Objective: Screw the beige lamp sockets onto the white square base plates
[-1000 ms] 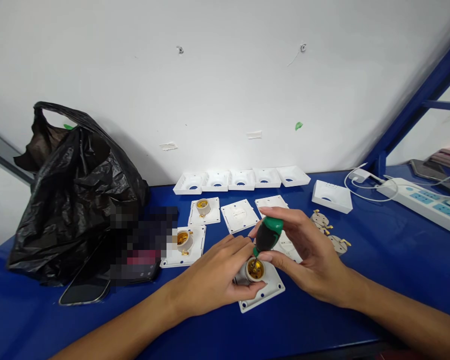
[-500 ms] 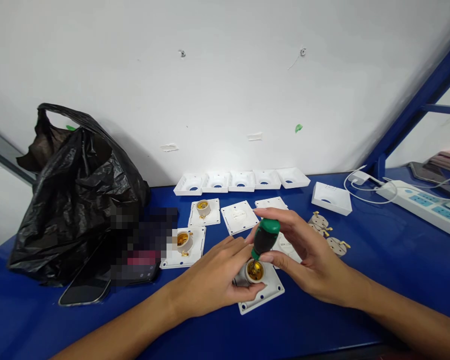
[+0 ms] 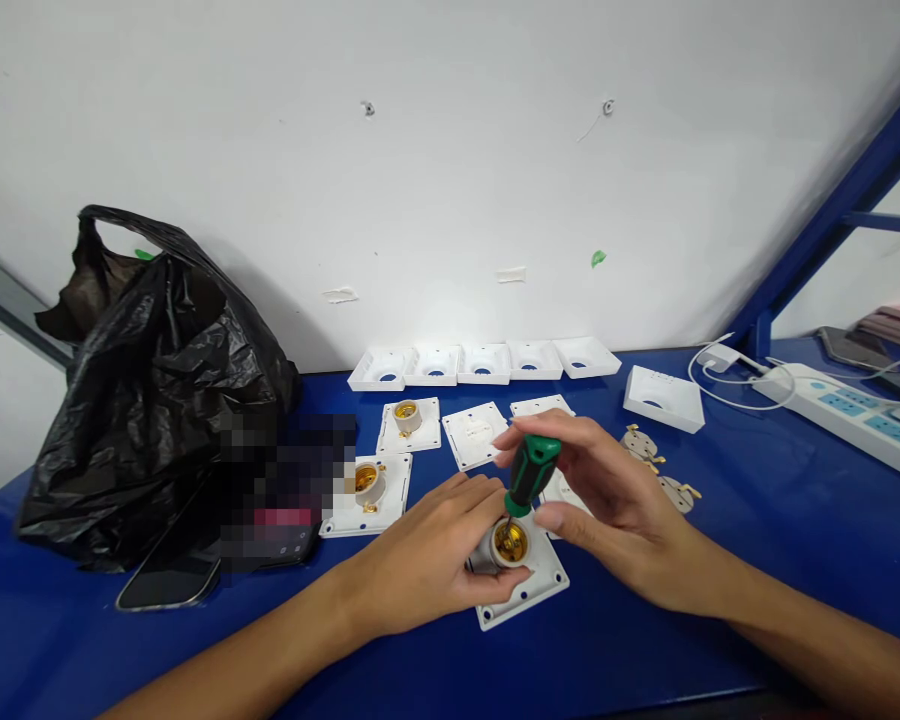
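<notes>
My left hand (image 3: 450, 548) is wrapped around a lamp socket (image 3: 510, 545) with a brass-coloured inside, pressing it on a square white base plate (image 3: 529, 600). Its thumb lies along the near side of the socket. In my right hand (image 3: 607, 500) is a short screwdriver (image 3: 532, 475) with a green and black handle, held between fingertips and thumb. The thumb sits low by the handle's lower end. The screwdriver stands slightly tilted, its shaft reaching down into the socket; the tip's contact is hidden.
Left are two plates with sockets, one (image 3: 409, 425) farther back, one (image 3: 390, 495) nearer, plus phones (image 3: 172, 575) and a black plastic bag (image 3: 172, 400). White covers (image 3: 484, 365) line the wall. Socket cores (image 3: 675, 492), another cover (image 3: 664, 400) and a power strip (image 3: 855, 405) lie right.
The screwdriver handle has turned and leans a little differently. My right fingers and thumb have shifted around it, with the thumb slightly farther right. My left hand keeps its place on the socket.
</notes>
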`<state>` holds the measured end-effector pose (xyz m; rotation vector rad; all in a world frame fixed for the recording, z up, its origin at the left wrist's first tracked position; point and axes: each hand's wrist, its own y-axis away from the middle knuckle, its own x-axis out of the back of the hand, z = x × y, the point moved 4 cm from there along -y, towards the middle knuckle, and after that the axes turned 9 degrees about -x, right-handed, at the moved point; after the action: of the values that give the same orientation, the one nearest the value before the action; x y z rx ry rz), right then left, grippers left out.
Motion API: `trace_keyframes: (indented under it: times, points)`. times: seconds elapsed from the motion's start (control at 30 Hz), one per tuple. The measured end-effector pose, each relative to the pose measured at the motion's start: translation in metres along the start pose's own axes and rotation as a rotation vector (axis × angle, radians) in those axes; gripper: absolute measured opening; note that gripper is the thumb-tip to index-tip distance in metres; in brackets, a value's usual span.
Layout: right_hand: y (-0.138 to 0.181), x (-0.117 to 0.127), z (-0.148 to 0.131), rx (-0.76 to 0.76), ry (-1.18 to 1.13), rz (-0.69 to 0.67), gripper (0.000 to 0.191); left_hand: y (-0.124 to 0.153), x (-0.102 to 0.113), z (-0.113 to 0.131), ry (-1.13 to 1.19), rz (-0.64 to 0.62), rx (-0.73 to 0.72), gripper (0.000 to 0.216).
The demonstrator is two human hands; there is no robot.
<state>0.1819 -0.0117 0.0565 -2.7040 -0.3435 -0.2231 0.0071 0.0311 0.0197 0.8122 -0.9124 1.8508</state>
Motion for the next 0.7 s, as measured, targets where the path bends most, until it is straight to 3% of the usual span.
trace_keyframes:
  times: [0.1, 0.2, 0.33, 0.43, 0.53, 0.7]
  points:
    - [-0.001, 0.004, 0.0, 0.016, 0.036, 0.073, 0.047, 0.001, 0.0, 0.0, -0.012, -0.001, 0.013, 0.025]
    - [-0.001, 0.002, 0.005, -0.073, -0.009, 0.013, 0.052, 0.0, 0.001, 0.002, -0.003, 0.006, 0.001, 0.029]
    - [0.0, 0.003, 0.0, 0.037, -0.026, 0.052, 0.051, -0.001, 0.001, 0.003, 0.005, 0.004, 0.0, 0.024]
    - [-0.001, -0.001, -0.001, -0.037, -0.04, -0.08, 0.048, -0.001, 0.001, 0.003, 0.027, 0.001, -0.012, 0.026]
    - [-0.001, 0.003, -0.007, 0.037, -0.092, -0.034, 0.042, -0.001, 0.001, 0.001, 0.028, -0.004, 0.015, 0.023]
    - [-0.002, 0.001, -0.003, -0.044, -0.126, -0.078, 0.043, 0.0, 0.0, 0.001, 0.008, -0.01, 0.004, 0.023]
